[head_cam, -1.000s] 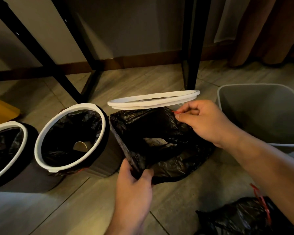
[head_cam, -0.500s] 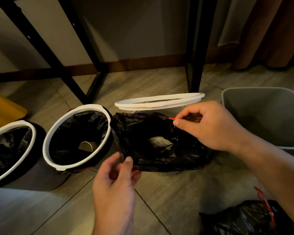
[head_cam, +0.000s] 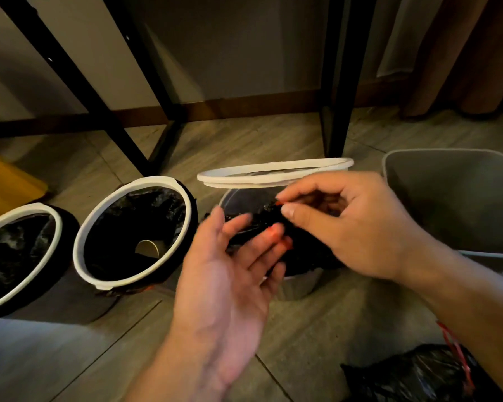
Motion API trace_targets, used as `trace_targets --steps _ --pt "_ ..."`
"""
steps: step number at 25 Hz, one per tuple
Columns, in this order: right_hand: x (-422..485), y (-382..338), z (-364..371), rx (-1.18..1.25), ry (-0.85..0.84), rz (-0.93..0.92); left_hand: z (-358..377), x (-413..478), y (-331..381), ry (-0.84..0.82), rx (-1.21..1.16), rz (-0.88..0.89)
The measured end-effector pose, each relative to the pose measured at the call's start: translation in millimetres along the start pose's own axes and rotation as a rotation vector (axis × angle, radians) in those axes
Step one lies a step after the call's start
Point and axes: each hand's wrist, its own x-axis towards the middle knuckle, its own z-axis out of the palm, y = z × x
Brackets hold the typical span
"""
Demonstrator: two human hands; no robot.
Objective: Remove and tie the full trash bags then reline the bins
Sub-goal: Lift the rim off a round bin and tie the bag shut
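Two hands are seen at the frame's centre over a grey bin (head_cam: 298,285): a red drawstring (head_cam: 278,203) of the black trash bag (head_cam: 302,256) is pinched by the right hand (head_cam: 352,224), while the left hand (head_cam: 230,274) is held open, palm up, fingers touching the bag. A white rim ring (head_cam: 273,173) is tilted up behind the bin, two lined round bins (head_cam: 134,230) are placed at left, and a tied bag (head_cam: 418,375) is seen at lower right.

Your two bare hands and forearms, nothing worn

Your left hand (head_cam: 230,274) and right hand (head_cam: 352,224) are both bare: you wear no gloves, rings, watch or bands that show. Both forearms are uncovered too, with no sleeve reaching as far as the frame shows. Your fingernails are short and plain. A slight motion blur softens your left fingers (head_cam: 262,242).
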Motion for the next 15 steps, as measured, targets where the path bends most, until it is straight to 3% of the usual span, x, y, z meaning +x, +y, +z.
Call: trace_targets --steps 7,15 --pt "-12.5 -1.6 0.6 -0.004 -0.046 -0.048 15.8 11.0 9.1 -0.095 0.029 -0.052" --pt "-21.6 6.0 -11.2 -0.058 -0.122 -0.049 15.1 7.2 -9.5 -0.069 0.009 -0.080"
